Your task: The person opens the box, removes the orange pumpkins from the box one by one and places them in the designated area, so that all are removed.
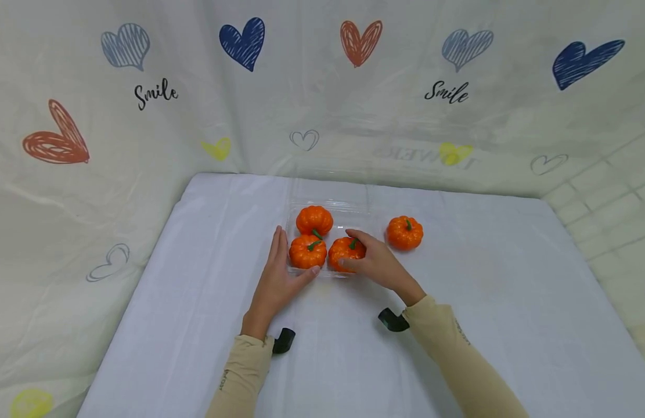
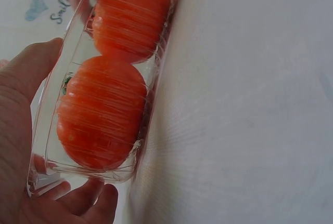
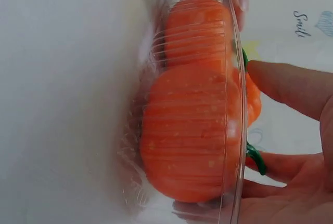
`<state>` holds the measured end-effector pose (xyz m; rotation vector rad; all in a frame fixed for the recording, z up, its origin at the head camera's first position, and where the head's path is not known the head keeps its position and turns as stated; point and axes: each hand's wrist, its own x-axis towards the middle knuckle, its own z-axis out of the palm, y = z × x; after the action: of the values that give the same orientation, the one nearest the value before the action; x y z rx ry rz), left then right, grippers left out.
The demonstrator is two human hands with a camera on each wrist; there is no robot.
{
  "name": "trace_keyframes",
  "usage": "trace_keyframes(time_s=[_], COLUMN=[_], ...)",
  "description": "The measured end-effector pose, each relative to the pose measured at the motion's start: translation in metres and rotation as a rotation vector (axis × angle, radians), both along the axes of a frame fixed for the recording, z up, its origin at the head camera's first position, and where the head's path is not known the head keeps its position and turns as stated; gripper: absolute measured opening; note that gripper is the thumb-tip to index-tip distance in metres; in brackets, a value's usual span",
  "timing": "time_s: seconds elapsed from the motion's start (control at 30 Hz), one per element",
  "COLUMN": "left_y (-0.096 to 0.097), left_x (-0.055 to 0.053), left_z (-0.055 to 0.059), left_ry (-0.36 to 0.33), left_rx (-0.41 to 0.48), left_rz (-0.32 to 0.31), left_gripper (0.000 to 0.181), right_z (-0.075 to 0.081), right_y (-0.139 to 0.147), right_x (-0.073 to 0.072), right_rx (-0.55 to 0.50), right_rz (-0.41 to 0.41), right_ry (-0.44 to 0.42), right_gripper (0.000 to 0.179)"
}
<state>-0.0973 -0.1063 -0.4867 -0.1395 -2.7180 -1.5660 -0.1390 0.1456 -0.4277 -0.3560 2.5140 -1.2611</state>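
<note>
A clear plastic container (image 1: 348,219) stands on the table with three small orange pumpkins in it. One pumpkin (image 1: 314,219) is at the back left and another pumpkin (image 1: 306,252) at the front left. My left hand (image 1: 277,287) holds the container's front left corner, fingers along the left side and thumb at the front rim. At the front right, my right hand (image 1: 382,267) grips the third pumpkin (image 1: 343,248), with thumb and fingers around its upper part. This green-stemmed pumpkin (image 3: 187,135) sits low behind the ribbed wall in the right wrist view.
A fourth pumpkin (image 1: 404,234) lies on the white-covered table (image 1: 489,302), right of the container. The container's clear lid (image 1: 330,188) is raised at the back. Behind the table hangs a sheet (image 1: 322,87) printed with hearts. Dark wrist mounts (image 1: 393,320) project from both sleeves.
</note>
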Motion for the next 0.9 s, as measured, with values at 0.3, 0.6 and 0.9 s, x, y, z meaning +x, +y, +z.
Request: trace_keyframes(time_s=[0.3, 0.6, 0.9], left_y=[-0.0002, 0.0006, 0.0010], left_x=[0.0000, -0.0012, -0.0008], left_z=[0.0011, 0.0004, 0.0002], left_ry=[-0.001, -0.017, -0.002], left_rx=[-0.001, -0.008, 0.002], left_rz=[0.003, 0.003, 0.002], left_gripper=[0.120, 0.120, 0.118], right_z=[-0.0031, -0.0016, -0.0010], right_y=[-0.0079, -0.0098, -0.0087], right_x=[0.0025, 0.0058, 0.0096], right_rx=[0.025, 0.041, -0.006], right_rz=[-0.036, -0.085, -0.143], right_ry=[0.031, 0.068, 0.140], right_gripper=[0.074, 0.073, 0.067])
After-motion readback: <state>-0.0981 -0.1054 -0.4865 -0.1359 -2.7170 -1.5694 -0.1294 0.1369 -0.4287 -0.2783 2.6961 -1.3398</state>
